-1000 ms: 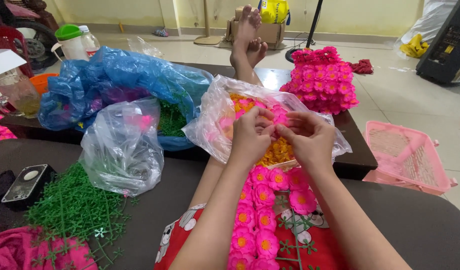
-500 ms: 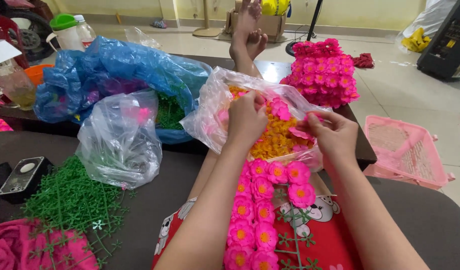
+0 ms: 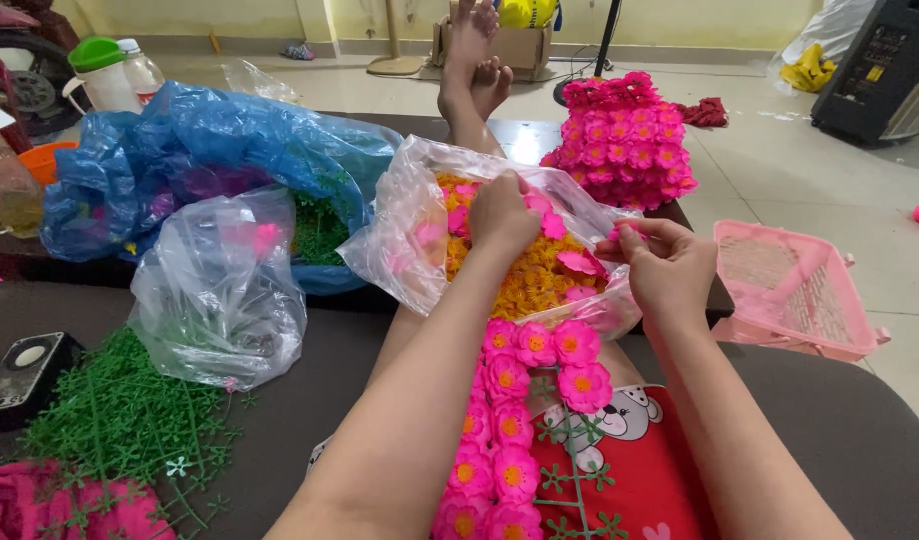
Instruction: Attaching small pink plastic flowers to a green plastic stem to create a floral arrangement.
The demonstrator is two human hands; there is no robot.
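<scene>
Left hand (image 3: 501, 215) reaches into the clear bag (image 3: 399, 225) of loose pink petals (image 3: 577, 262) and yellow centres (image 3: 539, 285); fingers curled down among the pieces, tips hidden, so whether they grip anything cannot be told. Right hand (image 3: 669, 265) sits at the bag's right rim; thumb and forefinger pressed together on a small pink petal piece (image 3: 619, 232), other fingers loosely bent.

The flower strip (image 3: 509, 430) lies on the lap over red cloth (image 3: 629, 470), just below the bag; its long axis runs from the lower edge of the view up toward the bag, leaning slightly right; finished blooms face upward, yellow hearts showing; bare green mesh (image 3: 569, 480) sits along its right side.

Judgement on doing the step well: take one centre at a time, not a clump; keep the petal flat between the fingertips so its hole stays visible; seat it squarely on a free green peg next to the last bloom, face up, to keep rows even.

Nearby: blue bag (image 3: 199, 150) with green parts, a second clear bag (image 3: 219, 290), loose green mesh pile (image 3: 109, 420), finished pink flower block (image 3: 619, 140), pink tray (image 3: 789, 290).
</scene>
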